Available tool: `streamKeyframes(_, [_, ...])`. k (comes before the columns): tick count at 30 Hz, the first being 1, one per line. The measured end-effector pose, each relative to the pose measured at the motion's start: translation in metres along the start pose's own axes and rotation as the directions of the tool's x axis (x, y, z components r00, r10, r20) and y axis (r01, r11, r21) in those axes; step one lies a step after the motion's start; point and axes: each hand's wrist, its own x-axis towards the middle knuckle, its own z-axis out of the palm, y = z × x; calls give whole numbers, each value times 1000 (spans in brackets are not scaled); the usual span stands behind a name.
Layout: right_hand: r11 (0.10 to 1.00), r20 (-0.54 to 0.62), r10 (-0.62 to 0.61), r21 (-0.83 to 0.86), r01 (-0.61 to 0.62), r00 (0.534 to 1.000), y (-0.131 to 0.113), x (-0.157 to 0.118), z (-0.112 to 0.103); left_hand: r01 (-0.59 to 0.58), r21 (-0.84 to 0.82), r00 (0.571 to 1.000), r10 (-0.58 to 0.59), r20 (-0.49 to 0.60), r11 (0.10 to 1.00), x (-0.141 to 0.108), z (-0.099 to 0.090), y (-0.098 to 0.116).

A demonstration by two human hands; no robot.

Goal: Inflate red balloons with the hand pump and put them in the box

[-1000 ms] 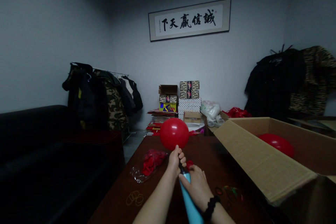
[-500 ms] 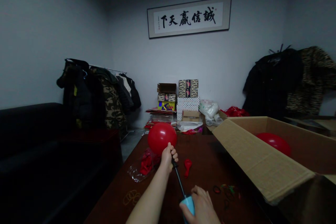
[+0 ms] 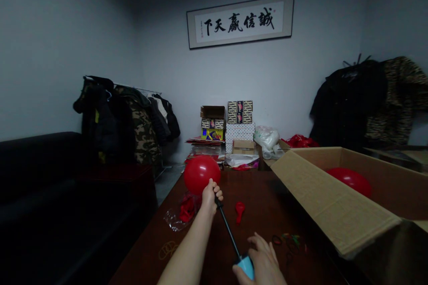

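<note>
An inflated red balloon (image 3: 202, 173) sits at the tip of a hand pump, whose black rod (image 3: 229, 231) slants down to a light blue body (image 3: 246, 267). My left hand (image 3: 210, 196) is closed around the balloon's neck and the pump's tip; the neck is hidden by the fingers. The thumb of my right hand (image 3: 264, 260) lies against the blue body, with its other fingers partly spread over it. A flat red balloon (image 3: 240, 211) lies on the table right of the rod. More red balloons (image 3: 186, 209) lie in a clear bag at the left.
At the right stands an open cardboard box (image 3: 321, 196) with an inflated red balloon (image 3: 351, 180) inside. Rubber bands (image 3: 167, 250) lie on the brown table (image 3: 264, 196) at the left, small coloured items (image 3: 291, 239) at the right. Stacked boxes (image 3: 240, 136) stand at the back.
The balloon and my left hand have shifted slightly left. The blue body and my right hand have moved a little right, and more of the rod shows.
</note>
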Motion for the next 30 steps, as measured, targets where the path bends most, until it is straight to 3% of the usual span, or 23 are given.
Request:
streamKeyframes(8, [1000, -10, 7, -11, -7, 1000, -13, 17, -11, 45, 19, 998, -46, 41, 999, -18, 9, -18])
streamKeyframes(13, [999, -100, 24, 32, -21, 995, -16, 44, -16, 60, 37, 993, -63, 100, 998, -32, 13, -39])
streamKeyframes(17, [997, -127, 38, 66, -30, 991, -19, 56, -12, 81, 101, 990, -92, 107, 992, -35, 14, -44])
streamKeyframes(25, [996, -88, 42, 78, -36, 995, -21, 40, -1, 24, 126, 995, -36, 97, 992, -27, 2, -40])
streamKeyframes(30, [999, -30, 36, 37, -35, 999, -16, 20, 0, 24, 108, 997, -32, 68, 994, -15, 1, -23])
